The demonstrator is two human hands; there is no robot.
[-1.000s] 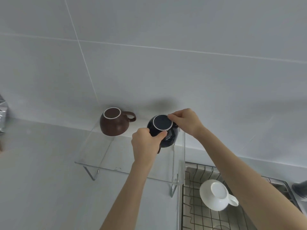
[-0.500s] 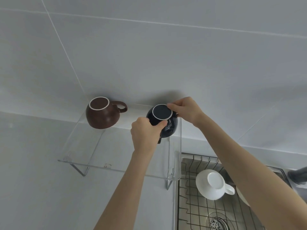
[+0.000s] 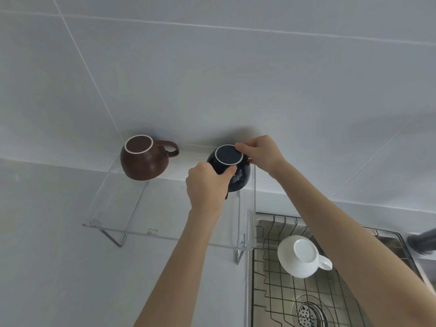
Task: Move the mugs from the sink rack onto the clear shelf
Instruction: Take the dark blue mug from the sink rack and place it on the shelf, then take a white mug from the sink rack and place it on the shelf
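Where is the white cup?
The white mug sits upside down on the sink rack, lower right, just right of the clear shelf.

Camera view tilts and shifts; hands barely move.

More of the steel wire sink rack (image 3: pixel 306 291) and its round drain (image 3: pixel 309 315) now shows, the upside-down white ceramic mug (image 3: pixel 300 258) sits higher in view, and the countertop's left edge drops out.

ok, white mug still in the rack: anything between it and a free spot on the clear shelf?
Nothing visible blocks it. The white mug lies alone on the sink rack. On the clear shelf, the brown mug sits left and the dark mug, held by both hands, right; the gap between them and the shelf's front are bare.
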